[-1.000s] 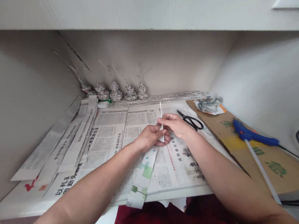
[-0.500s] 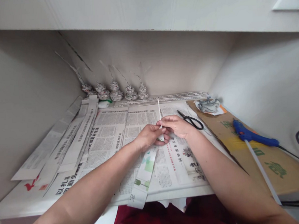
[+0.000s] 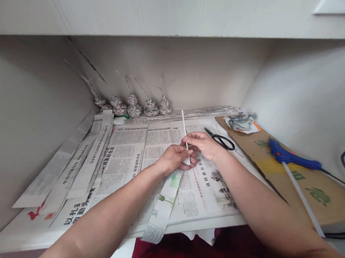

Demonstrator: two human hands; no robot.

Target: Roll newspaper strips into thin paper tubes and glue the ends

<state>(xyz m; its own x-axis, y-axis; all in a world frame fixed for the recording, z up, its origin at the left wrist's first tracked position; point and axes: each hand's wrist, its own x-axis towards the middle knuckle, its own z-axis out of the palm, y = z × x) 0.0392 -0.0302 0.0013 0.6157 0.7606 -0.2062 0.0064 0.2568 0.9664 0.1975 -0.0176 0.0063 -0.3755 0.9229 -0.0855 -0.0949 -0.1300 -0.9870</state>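
Note:
A strip of printed paper point(image 3: 165, 207) hangs down toward me from between my hands, its lower end past the table's front edge. Its upper part is rolled into a thin white paper tube point(image 3: 183, 122) that points away from me. My left hand point(image 3: 176, 158) pinches the strip where it meets the tube, thumb on top. My right hand point(image 3: 199, 145) grips the tube just above, with thumb and index finger closed round it. The hands touch each other. Some fingertips are hidden behind the paper.
Newspaper point(image 3: 127, 147) covers the table. Paper strips point(image 3: 89, 161) lie stacked at left. Several woven paper gourds point(image 3: 134, 106) stand along the back beside thin paper rods point(image 3: 206, 112). Black scissors point(image 3: 221, 139) lie right of my hands; a blue glue gun point(image 3: 292, 158) rests on cardboard point(image 3: 316, 194).
The white tube reaches slightly farther away from me and looks longer. The strip's lower end has swung a little left and toward me. Both hands keep their grip in nearly the same place.

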